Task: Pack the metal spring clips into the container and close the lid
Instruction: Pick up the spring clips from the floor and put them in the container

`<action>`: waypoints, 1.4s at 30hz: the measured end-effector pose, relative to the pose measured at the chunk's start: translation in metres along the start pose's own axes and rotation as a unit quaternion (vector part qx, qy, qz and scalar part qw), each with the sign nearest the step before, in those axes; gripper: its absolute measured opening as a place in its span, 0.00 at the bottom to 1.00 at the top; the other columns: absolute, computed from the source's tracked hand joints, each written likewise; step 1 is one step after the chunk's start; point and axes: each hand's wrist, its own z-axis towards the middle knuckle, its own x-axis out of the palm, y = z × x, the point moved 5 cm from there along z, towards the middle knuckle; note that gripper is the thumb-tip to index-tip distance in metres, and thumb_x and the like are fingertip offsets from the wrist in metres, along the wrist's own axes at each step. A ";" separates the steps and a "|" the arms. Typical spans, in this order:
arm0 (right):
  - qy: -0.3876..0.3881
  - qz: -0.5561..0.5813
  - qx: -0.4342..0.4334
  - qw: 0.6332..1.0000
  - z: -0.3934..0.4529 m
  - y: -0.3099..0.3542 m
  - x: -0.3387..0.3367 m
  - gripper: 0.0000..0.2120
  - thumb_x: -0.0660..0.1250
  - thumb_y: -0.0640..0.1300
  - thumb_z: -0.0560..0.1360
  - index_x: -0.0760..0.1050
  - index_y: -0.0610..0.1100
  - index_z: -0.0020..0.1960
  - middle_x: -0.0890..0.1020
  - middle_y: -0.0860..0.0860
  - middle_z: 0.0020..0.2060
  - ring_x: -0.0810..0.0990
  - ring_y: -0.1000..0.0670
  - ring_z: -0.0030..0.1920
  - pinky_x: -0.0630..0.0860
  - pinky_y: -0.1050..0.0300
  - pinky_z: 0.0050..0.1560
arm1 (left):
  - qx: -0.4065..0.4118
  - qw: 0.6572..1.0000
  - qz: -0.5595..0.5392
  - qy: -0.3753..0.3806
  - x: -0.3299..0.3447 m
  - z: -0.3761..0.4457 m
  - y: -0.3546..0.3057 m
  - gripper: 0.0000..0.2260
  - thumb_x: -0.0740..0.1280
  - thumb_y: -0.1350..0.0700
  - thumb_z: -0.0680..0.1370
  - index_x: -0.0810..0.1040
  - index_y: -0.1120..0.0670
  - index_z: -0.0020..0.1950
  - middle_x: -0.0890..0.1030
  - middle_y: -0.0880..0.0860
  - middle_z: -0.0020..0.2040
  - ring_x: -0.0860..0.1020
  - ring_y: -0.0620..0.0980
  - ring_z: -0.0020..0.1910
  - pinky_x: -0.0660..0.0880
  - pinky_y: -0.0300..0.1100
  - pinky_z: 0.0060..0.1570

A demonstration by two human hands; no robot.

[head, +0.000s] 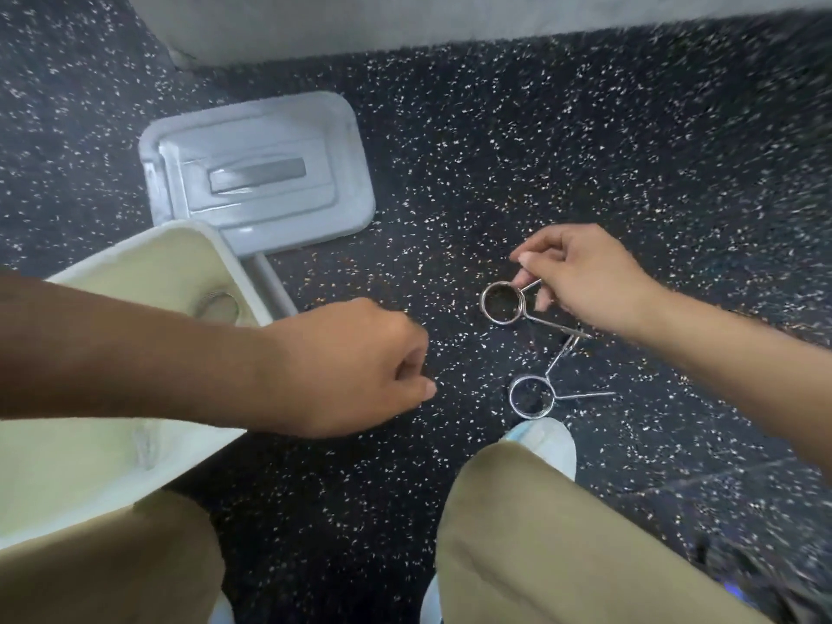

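Observation:
My right hand (581, 277) pinches the handle of a metal spring clip (502, 304), whose ring hangs just above the speckled floor. A second spring clip (531, 396) lies flat on the floor below it, near my shoe. The cream container (148, 263) stands open at the left, and another clip (218, 304) shows inside it past my forearm. My left hand (346, 367) hovers between container and clips, fingers curled shut with nothing visible in them. The grey-white lid (256, 168) lies flat on the floor behind the container.
Dark speckled rubber floor (585, 150) runs all around. A pale wall base (405, 24) crosses the top. My knees in tan trousers (562, 547) and a white shoe (547, 443) fill the bottom of the view.

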 end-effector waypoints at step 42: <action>0.022 -0.331 -0.030 0.943 0.055 -0.026 0.034 0.11 0.58 0.44 0.82 0.74 0.42 0.60 0.81 0.44 0.52 0.80 0.41 0.49 0.79 0.48 0.48 | -0.004 0.989 0.119 -0.085 0.063 0.116 -0.013 0.05 0.61 0.55 0.78 0.71 0.55 0.43 0.75 0.55 0.38 0.73 0.59 0.40 0.69 0.47 0.39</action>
